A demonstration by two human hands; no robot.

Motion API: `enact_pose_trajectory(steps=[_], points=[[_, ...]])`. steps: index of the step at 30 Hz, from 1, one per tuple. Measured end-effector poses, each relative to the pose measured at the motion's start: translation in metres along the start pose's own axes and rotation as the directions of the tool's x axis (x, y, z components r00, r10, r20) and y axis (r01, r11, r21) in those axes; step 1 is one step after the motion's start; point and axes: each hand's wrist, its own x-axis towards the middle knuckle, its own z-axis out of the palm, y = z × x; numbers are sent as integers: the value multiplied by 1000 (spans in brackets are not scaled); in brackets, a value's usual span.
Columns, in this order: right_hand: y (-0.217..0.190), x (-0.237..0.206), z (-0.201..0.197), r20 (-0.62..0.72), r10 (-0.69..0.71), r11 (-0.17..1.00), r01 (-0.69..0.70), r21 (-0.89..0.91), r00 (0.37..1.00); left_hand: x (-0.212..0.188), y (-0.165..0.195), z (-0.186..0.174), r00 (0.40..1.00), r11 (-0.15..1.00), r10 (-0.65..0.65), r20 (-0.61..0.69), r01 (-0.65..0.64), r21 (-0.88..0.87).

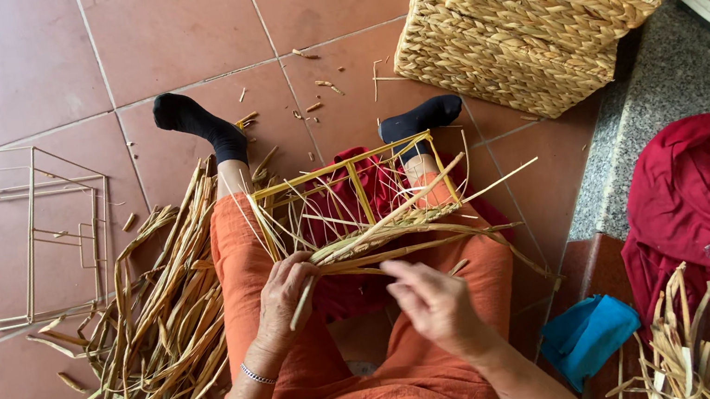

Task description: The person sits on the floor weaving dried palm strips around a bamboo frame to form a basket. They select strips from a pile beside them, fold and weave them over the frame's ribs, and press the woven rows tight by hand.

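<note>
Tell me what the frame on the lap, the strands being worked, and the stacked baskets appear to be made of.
Frame: thin rigid rods, likely metal wire with a yellow coating, judging by straight edges and square corners. Strands under the left hand and right hand: dried, flat, matte tan plant fibre, perhaps grass or reed. Baskets: the same kind of fibre, braided.

You are looking down in soft, even daylight that leaves the tiled floor (26, 70) bright and free of glare. Shadows are faint and short, pooling just under the woven baskets (523, 5) and beneath your legs. Focus is sharp in the middle, your right hand (432, 305) shows slight motion blur, and the wide lens bends the tile lines near the edges.
</note>
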Motion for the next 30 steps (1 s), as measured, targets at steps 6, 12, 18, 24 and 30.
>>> enact_pose_trajectory(steps=[6, 12, 18, 24, 30], points=[[4, 71, 71, 135, -334, 827, 359, -432, 933, -6, 9, -6, 999, 998, -17, 36, 15, 57], [50, 78, 100, 186, -158, 856, 229, -463, 970, -3, 4, -4, 998, 998, 61, 21, -61, -5], [75, 62, 105, 152, -210, 904, 251, -346, 966, 25, -1, 3, 964, 966, -257, 61, 257, 11], [92, 37, 103, 262, 44, 996, -23, -84, 964, 51, -8, 18, 893, 893, -435, 117, 411, 185], [94, 47, 62, 300, -33, 998, 45, -32, 953, 62, -11, 19, 807, 814, -568, 162, 521, 258]])
